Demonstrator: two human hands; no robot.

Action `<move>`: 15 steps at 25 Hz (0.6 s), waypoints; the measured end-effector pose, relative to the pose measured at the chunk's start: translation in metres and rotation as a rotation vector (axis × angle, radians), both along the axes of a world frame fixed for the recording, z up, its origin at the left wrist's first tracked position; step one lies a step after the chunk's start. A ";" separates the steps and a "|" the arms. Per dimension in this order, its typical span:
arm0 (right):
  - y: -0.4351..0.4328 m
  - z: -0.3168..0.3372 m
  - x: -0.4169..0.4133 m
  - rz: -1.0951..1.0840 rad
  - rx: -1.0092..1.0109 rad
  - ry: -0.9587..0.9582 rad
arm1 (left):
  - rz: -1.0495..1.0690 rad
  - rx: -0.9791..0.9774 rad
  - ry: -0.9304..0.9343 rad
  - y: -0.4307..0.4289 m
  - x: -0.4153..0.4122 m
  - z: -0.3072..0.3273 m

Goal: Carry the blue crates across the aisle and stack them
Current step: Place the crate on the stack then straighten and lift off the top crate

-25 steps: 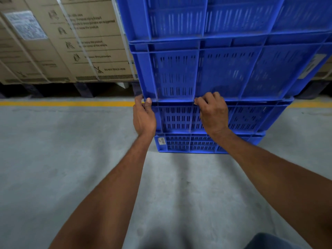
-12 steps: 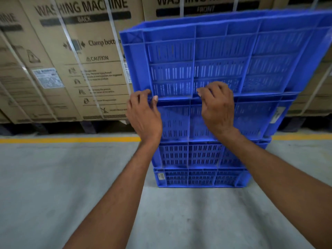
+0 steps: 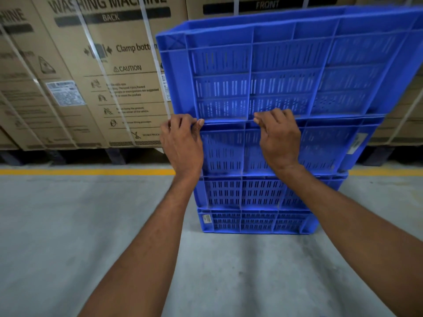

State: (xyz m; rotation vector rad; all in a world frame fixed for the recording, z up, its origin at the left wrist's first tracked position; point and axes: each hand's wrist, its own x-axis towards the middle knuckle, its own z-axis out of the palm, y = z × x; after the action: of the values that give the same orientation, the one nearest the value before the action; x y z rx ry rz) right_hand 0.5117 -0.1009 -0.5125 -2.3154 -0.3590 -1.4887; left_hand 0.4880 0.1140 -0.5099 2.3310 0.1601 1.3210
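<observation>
Both hands are curled over the same ledge: the left hand (image 3: pixel 183 143) hooks its fingers at the near left corner of the top crate (image 3: pixel 286 69), and the right hand (image 3: pixel 280 138) grips that crate's lower rim towards the middle, knuckles bent and thumb tucked. Since a second ago the crate stack (image 3: pixel 263 195) below the hands has dropped lower in view, and the whole top crate, cut off earlier, now shows above the fingers, apparently as the head tilted up. The grip itself has hardly shifted along the rim, which suggests the top crate is being seated or squared on the stack rather than carried. Beyond the hands stand strapped washing machine cartons (image 3: pixel 96 72), and a yellow floor line (image 3: pixel 87 172) runs to the left of the left wrist.
</observation>
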 end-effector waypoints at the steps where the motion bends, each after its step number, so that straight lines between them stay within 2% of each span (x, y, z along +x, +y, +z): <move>1: -0.001 0.002 -0.002 0.001 -0.013 0.019 | -0.024 0.030 0.009 0.005 -0.002 0.000; 4: -0.009 0.010 -0.006 0.023 -0.165 0.062 | -0.040 0.156 0.048 0.018 -0.005 0.005; 7: -0.015 0.019 -0.004 0.023 -0.268 0.060 | 0.022 0.180 0.060 0.015 -0.007 0.009; 11: -0.004 0.021 -0.016 0.049 -0.147 0.066 | -0.008 0.152 0.030 0.012 -0.008 0.010; 13: 0.010 0.019 -0.028 0.117 -0.232 0.016 | -0.047 0.119 0.040 0.017 -0.010 0.010; 15: 0.031 0.022 -0.030 0.182 -0.355 -0.002 | -0.071 -0.025 0.020 0.025 -0.010 0.006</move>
State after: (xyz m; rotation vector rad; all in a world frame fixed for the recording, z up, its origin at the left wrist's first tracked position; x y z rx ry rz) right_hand 0.4818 -0.0696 -0.4903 -2.4628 -0.8731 -1.4317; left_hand 0.4779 0.1388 -0.5043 2.3081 0.0989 1.2543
